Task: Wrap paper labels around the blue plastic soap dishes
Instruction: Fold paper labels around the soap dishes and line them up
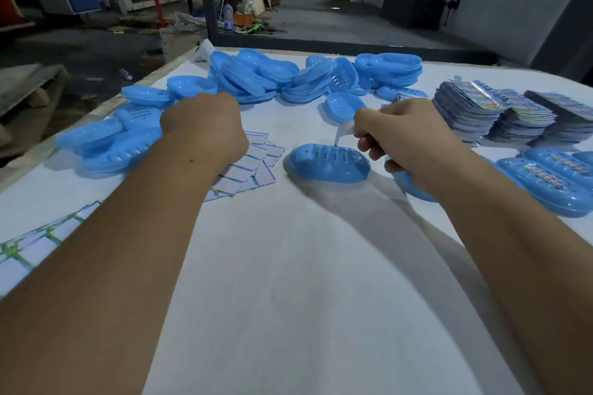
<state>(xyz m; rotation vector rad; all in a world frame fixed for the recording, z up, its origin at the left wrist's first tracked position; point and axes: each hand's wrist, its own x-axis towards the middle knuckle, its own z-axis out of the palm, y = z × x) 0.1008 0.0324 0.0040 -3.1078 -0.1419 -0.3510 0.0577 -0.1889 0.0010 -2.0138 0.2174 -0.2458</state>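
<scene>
The slotted blue plastic soap dish (327,165) lies crosswise between the hands, nearer the right hand (406,141), which pinches a white paper strip (345,133), while the left hand (205,127) rests curled on the fanned paper labels (253,163), its grip hidden.

left hand's (205,128) fingers hidden behind its back; label (345,133) perhaps blurred, mostly covered; printed sheet (38,244) cropped

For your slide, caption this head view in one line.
Right hand pinches a label above a blue soap dish.

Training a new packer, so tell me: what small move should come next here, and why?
Probably bring the paper strip in the right hand down onto the bare soap dish just below it; the left hand rests over the loose labels.
</scene>
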